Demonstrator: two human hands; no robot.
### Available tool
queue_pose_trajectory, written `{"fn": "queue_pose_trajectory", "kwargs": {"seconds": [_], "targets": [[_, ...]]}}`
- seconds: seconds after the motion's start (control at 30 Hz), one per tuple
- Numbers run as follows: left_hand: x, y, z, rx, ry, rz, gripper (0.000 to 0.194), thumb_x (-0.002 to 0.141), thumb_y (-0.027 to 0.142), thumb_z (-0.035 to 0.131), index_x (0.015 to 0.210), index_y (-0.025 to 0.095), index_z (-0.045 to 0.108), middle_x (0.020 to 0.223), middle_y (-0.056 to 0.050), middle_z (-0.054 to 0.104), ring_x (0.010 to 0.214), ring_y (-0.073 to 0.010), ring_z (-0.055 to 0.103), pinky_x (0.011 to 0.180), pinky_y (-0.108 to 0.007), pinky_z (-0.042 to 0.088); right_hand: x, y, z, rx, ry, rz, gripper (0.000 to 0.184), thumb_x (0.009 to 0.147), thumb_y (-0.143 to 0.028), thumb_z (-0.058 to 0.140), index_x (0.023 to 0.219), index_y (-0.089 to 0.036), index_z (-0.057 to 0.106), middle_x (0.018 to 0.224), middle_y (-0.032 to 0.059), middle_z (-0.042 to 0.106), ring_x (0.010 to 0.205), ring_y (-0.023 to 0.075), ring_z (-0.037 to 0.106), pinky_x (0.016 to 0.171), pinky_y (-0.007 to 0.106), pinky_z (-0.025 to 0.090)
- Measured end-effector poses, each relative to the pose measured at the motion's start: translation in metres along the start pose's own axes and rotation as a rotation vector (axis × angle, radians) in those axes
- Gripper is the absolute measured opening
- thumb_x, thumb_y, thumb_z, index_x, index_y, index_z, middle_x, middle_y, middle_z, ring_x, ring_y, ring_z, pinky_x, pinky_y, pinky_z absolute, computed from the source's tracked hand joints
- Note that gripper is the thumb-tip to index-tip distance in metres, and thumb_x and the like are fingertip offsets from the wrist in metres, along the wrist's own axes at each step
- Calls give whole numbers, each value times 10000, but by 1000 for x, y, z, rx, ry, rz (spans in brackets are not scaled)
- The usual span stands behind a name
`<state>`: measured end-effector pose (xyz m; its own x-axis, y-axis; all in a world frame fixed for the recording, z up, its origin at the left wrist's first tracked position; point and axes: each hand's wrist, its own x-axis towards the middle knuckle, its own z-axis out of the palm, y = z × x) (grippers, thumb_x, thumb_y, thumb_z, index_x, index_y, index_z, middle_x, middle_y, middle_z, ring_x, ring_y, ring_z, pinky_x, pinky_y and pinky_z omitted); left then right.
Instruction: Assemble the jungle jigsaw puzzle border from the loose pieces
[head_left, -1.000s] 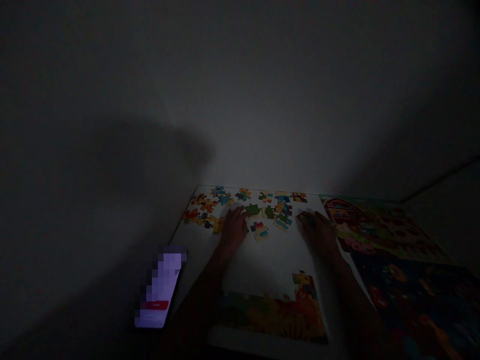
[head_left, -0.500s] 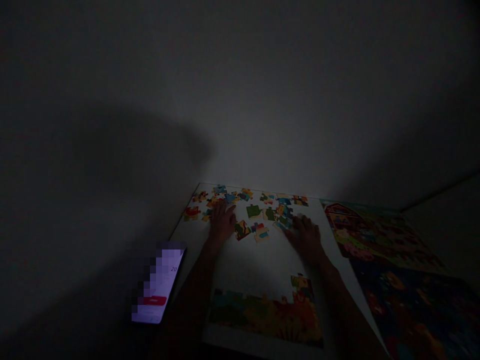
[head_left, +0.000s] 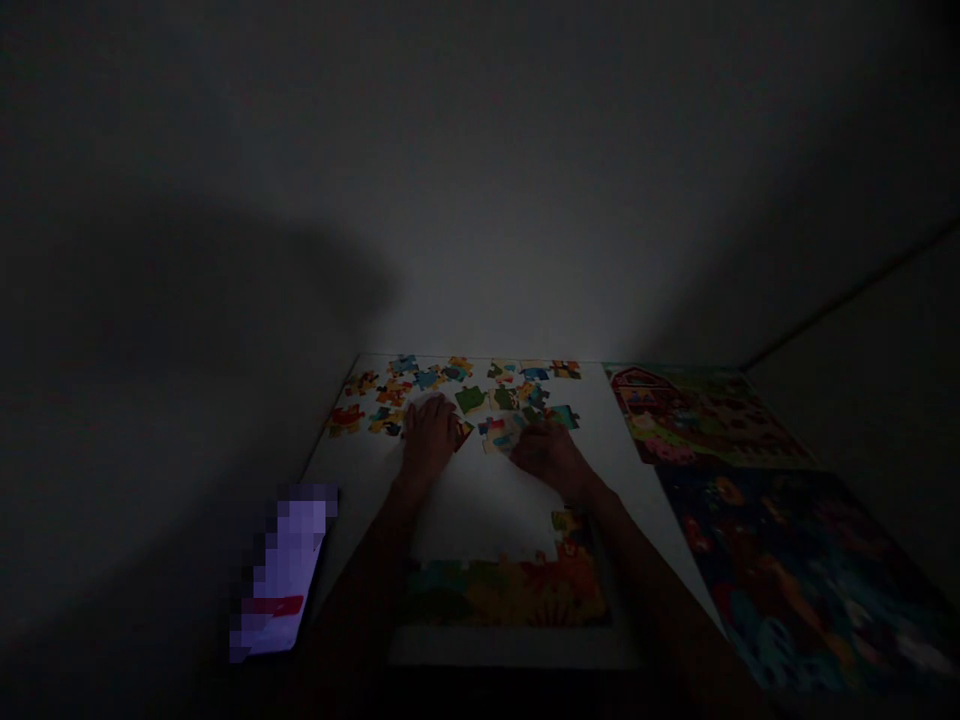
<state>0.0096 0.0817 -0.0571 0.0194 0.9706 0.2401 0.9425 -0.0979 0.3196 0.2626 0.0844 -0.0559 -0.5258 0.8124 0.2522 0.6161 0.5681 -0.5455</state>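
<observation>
In the dim head view, my left hand (head_left: 430,432) lies palm down among loose jigsaw pieces, fingers stretched out. It partly covers a dark patterned puzzle piece (head_left: 464,434). My right hand (head_left: 551,452) has its fingers bent and pinched at the edge of a pale puzzle piece (head_left: 511,430) with blue on it. Just above are green puzzle pieces (head_left: 471,400). Closer to me lies a joined puzzle strip (head_left: 502,592), orange and green, with a taller right end. The fingertips of both hands are hard to make out in the dark.
Several mixed pieces (head_left: 427,377) lie along the far edge of the white table (head_left: 480,510), against a wall. To the right are a farm picture (head_left: 705,415) and a dark blue picture (head_left: 795,570). A lit phone (head_left: 289,570) lies at the left.
My right hand has moved left and its fingers have curled in onto the pale piece. My left hand has shifted slightly toward me, over the dark patterned piece. The whole view has shifted a little.
</observation>
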Motion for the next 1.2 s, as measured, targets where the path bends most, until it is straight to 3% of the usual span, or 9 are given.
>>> {"fn": "queue_pose_trajectory", "kwargs": {"seconds": [0.13, 0.23, 0.33, 0.43, 0.67, 0.8, 0.93, 1.0, 1.2], "targets": [[3, 2, 1, 1, -7, 75, 252, 951, 223, 418, 1064, 201, 643, 1305, -126, 605, 1277, -280, 508, 1147, -519, 305, 4, -15, -3, -53, -113, 7, 154, 873, -368, 676, 955, -273, 765, 1105, 64, 679, 1068, 255, 584, 999, 464, 398], [5, 4, 5, -32, -47, 194, 266, 934, 314, 492, 1116, 186, 637, 1314, -134, 581, 1267, -280, 495, 1120, -468, 355, 6, -18, -4, -126, -108, 83, 324, 864, -437, 686, 1141, -274, 728, 1271, 112, 616, 1200, 313, 504, 1025, 512, 360], [3, 5, 6, -38, -91, 270, 370, 900, 393, 553, 1204, 191, 615, 1348, -128, 548, 1273, -299, 472, 1116, -488, 355, 5, -16, -6, -168, -102, 121, 532, 876, -533, 640, 1340, -274, 606, 1459, 139, 478, 1316, 349, 401, 1060, 537, 319], [1, 3, 0, -39, -131, 304, 397, 889, 394, 554, 1237, 213, 613, 1351, -105, 546, 1261, -301, 473, 1100, -477, 378, 3, -10, -8, -187, -49, 152, 633, 900, -527, 608, 1455, -253, 477, 1512, 158, 415, 1349, 358, 366, 1077, 544, 300], [-3, -9, -14, 56, -321, 353, 559, 798, 272, 568, 1352, 206, 547, 1450, -117, 487, 1313, -324, 458, 1104, -484, 374, 4, 8, -16, -159, 89, 171, 322, 951, -318, 563, 1221, -175, 665, 1273, 121, 629, 1213, 263, 520, 1034, 415, 381], [-4, -16, -16, 62, -410, 381, 516, 837, 267, 540, 1350, 208, 546, 1492, -120, 453, 1358, -308, 438, 1106, -466, 381, 1, 19, -27, -230, 149, 387, 263, 962, -310, 536, 1126, -192, 704, 1148, 120, 656, 1082, 255, 575, 954, 385, 424], [-11, -6, -14, 88, -374, 354, 417, 898, 257, 501, 1305, 201, 577, 1445, -126, 504, 1312, -299, 489, 1095, -460, 392, -5, 25, -32, -254, 191, 549, 305, 959, -363, 541, 1154, -193, 702, 1102, 151, 648, 1053, 275, 579, 921, 381, 441], [-18, 8, -11, 121, -321, 302, 392, 932, 258, 467, 1302, 184, 575, 1427, -144, 518, 1291, -308, 499, 1075, -470, 407, -4, 24, -25, -252, 200, 524, 309, 958, -315, 532, 1185, -173, 686, 1127, 164, 647, 1068, 276, 578, 932, 383, 445], [-37, 38, 1, 81, -190, 199, 441, 963, 333, 464, 1357, 144, 526, 1452, -195, 486, 1316, -324, 476, 1063, -485, 417, 2, 17, 2, -93, 297, 210, 312, 892, -222, 586, 1189, -179, 669, 1239, 133, 637, 1171, 251, 563, 1024, 406, 439]]}}
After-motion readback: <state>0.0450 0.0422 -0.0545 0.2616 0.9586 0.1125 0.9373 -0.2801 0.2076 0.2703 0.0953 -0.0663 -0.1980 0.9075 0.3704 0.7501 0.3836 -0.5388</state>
